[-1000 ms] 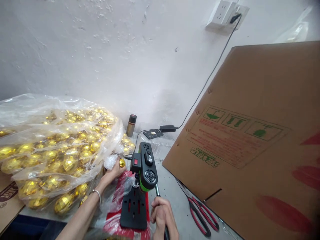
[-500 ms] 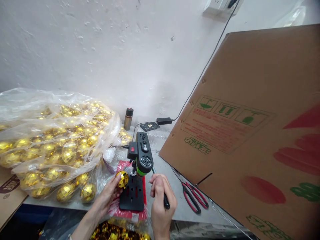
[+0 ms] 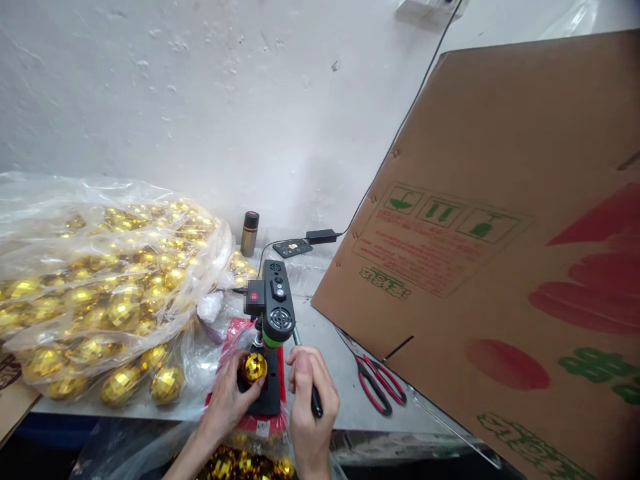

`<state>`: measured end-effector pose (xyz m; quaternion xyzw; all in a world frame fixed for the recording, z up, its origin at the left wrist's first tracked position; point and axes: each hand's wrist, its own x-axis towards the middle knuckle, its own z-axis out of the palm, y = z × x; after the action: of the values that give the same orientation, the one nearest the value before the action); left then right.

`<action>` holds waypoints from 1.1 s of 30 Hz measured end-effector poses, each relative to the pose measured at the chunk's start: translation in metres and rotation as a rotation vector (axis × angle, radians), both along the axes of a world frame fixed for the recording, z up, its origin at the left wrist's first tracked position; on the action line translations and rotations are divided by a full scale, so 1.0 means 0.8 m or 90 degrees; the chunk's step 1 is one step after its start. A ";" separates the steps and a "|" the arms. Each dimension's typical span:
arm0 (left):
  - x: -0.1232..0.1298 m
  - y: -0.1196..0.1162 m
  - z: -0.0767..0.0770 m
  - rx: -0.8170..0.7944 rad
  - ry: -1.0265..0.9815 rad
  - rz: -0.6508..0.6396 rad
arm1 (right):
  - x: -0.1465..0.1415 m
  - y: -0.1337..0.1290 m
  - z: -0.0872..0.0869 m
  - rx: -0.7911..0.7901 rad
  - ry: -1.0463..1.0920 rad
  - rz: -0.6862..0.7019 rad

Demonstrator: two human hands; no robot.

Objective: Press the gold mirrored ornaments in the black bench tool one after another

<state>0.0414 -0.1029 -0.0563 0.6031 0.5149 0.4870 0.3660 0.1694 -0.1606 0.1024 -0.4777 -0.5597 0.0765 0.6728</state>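
My left hand [image 3: 226, 400] grips a gold mirror ball [image 3: 255, 367] between thumb and fingers, over the black base [image 3: 270, 402] of a small bench drill press [image 3: 278, 303]. The ball sits just below the drill head, and whether it touches the base or the bit is hidden. My right hand [image 3: 311, 393] is wrapped around the press's lever [image 3: 317, 404], whose black end pokes out below the fingers. Under the base lies red plastic [image 3: 233, 337].
A clear bag [image 3: 120, 267] full of gold balls fills the left. Below the table edge are more gold balls [image 3: 245, 463]. Red-handled pliers [image 3: 377, 387] lie to the right, beside a large cardboard box [image 3: 450, 267]. Behind stand a spray can [image 3: 249, 233] and a power adapter [image 3: 321, 237].
My left hand has brought the gold ball rightward and slightly down, from beside the press to over its base. My right hand stays on the lever. The whole view has shifted slightly.
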 end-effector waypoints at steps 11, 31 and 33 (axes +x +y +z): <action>-0.006 -0.002 -0.009 0.046 0.102 -0.039 | 0.000 -0.003 0.001 0.012 -0.010 0.002; -0.027 0.031 0.010 -0.200 -0.154 -0.153 | -0.004 -0.001 0.010 -0.002 0.010 -0.013; -0.025 0.029 0.007 -0.171 -0.119 -0.149 | -0.004 0.000 0.015 -0.008 0.013 -0.013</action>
<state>0.0213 -0.0800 -0.0503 0.5567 0.4654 0.4216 0.5438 0.1661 -0.1605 0.1145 -0.4869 -0.5471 0.0781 0.6763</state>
